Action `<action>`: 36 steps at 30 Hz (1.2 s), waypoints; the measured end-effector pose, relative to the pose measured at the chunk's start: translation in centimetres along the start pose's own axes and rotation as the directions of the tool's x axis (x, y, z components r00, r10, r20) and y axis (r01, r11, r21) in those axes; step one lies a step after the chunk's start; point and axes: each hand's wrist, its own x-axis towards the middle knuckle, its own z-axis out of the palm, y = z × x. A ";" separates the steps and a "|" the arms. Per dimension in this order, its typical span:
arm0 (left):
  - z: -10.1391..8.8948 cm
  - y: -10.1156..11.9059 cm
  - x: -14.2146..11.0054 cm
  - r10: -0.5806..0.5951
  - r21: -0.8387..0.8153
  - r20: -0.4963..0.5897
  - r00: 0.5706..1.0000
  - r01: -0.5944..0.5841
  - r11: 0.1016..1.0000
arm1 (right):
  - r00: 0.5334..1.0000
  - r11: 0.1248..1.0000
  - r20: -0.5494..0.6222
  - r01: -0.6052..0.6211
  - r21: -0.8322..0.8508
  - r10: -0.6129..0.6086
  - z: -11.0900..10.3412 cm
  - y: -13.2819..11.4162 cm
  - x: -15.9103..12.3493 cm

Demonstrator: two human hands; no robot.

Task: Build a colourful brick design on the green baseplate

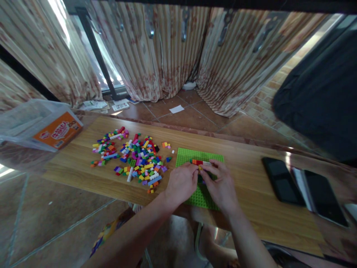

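Both hands meet over a green studded baseplate [205,201] on the wooden bench. My left hand [182,180] comes in from the left with its fingers closed at a small yellow brick [200,168]. From the right, my right hand [221,182] pinches at the same yellow brick with thumb and fingertips. Just beyond the fingertips, a row of red, orange and white bricks [198,162] lies on the plate. Darker bricks under the hands are mostly hidden.
Many loose coloured bricks [145,160] are heaped to the left of the baseplate. A clear plastic bin [25,123] with an orange label stands at the far left. Two dark phones or tablets [281,180] lie at the right. Striped curtains [167,56] hang beyond the bench [245,167].
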 end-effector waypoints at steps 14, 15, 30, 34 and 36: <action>-0.1 0.3 -0.2 0.122 0.210 0.114 0.986 -0.144 0.967 | 0.997 0.958 0.061 0.069 -0.278 -0.054 -0.2 -1.4 -0.6; -0.1 0.3 -0.2 0.119 0.203 0.109 0.987 -0.139 0.969 | 0.997 0.966 0.045 0.070 -0.250 -0.061 -0.1 -1.2 -0.7; -5.8 -6.0 0.3 -0.117 -0.093 -0.222 0.968 0.098 0.991 | 0.921 0.936 -0.301 -0.147 0.318 0.247 -1.2 -0.1 1.2; -9.6 -10.7 -0.6 -0.233 -0.071 -0.169 0.958 0.224 0.972 | 0.933 0.947 -0.268 -0.161 0.277 0.238 -1.0 -0.6 1.1; -10.9 -12.3 -1.3 -0.227 -0.074 -0.078 0.971 0.222 0.972 | 0.941 0.953 -0.243 -0.172 0.251 0.234 -1.1 -0.8 1.1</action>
